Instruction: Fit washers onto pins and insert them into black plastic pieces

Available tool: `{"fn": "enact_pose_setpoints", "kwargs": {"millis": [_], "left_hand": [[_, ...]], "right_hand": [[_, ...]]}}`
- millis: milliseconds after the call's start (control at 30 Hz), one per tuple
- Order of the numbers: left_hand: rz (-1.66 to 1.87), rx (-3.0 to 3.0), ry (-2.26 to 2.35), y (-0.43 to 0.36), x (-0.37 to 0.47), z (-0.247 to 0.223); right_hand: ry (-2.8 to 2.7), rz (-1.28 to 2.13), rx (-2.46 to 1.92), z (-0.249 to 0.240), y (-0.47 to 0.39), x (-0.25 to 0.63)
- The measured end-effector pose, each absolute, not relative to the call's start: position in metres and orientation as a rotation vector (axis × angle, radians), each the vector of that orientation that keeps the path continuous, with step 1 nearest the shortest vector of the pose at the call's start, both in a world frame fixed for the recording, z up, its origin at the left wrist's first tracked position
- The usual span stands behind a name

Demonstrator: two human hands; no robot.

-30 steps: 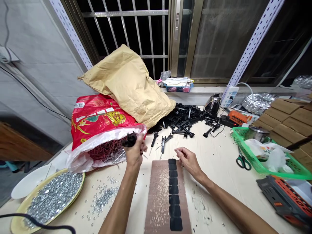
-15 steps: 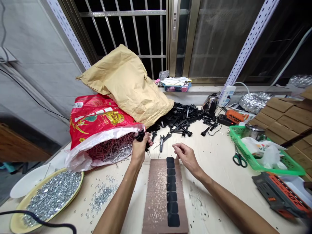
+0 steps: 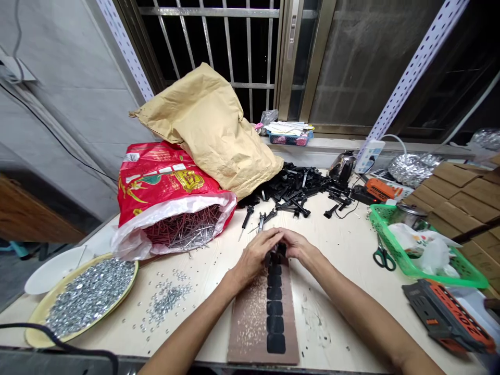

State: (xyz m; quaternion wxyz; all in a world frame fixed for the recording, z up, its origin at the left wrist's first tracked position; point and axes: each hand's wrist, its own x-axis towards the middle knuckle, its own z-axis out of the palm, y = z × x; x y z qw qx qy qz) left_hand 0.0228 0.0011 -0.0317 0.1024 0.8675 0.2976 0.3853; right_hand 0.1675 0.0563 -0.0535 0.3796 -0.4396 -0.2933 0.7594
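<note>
My left hand [image 3: 255, 256] and my right hand [image 3: 296, 244] meet over the far end of a brown board [image 3: 246, 333]. Between their fingers is a small black plastic piece [image 3: 279, 249], mostly covered by the hands, so its full shape is hidden. My fingers are closed around it from both sides. Along the board runs a row of black rounded squares [image 3: 275, 308], with pale flecks on the brown surface to their left. Just beyond my hands lie loose black plastic pieces with metal pins [image 3: 247, 217].
A red sack [image 3: 164, 172] of long nails or pins leans under a tan paper sack [image 3: 219, 125]. Silver washers fill a yellow dish [image 3: 133, 278]. Black parts [image 3: 299, 182] are heaped behind. To the right are scissors [image 3: 385, 255], a green basket [image 3: 429, 271] and a battery pack [image 3: 449, 317].
My left hand has come right and down from the red sack's mouth, bringing black plastic to the board's far end. My right hand has shifted slightly to meet it. The view has tilted slightly.
</note>
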Motion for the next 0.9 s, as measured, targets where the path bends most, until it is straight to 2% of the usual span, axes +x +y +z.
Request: {"fn": "enact_pose_setpoints", "kwargs": {"millis": [100, 233, 433, 600, 700, 833, 900], "left_hand": [[1.132, 2.419, 1.038, 0.017, 0.011, -0.045], [1.055, 2.143, 1.496, 0.052, 0.011, -0.057], [0.990, 2.003, 1.735, 0.086, 0.014, -0.059], [0.944, 2.126, 1.701, 0.016, -0.022, -0.057], [0.940, 2.033, 2.062, -0.044, -0.075, -0.057], [0.403, 1.682, 2.669, -0.088, -0.144, -0.062], [0.181, 1.541, 2.757, -0.092, -0.162, -0.065]], "right_hand": [[-0.602, 1.933, -1.179, -0.046, 0.067, 0.182], [-0.520, 1.807, -1.203, -0.033, 0.067, 0.198], [-0.798, 1.624, -1.209, -0.044, 0.036, 0.207], [-1.096, 1.393, -1.382, -0.065, 0.004, 0.228], [-1.167, 1.293, -1.450, -0.069, -0.009, 0.238], [-1.204, 1.275, -1.465, -0.065, -0.018, 0.231], [-1.268, 1.269, -1.446, -0.061, -0.021, 0.222]]}}
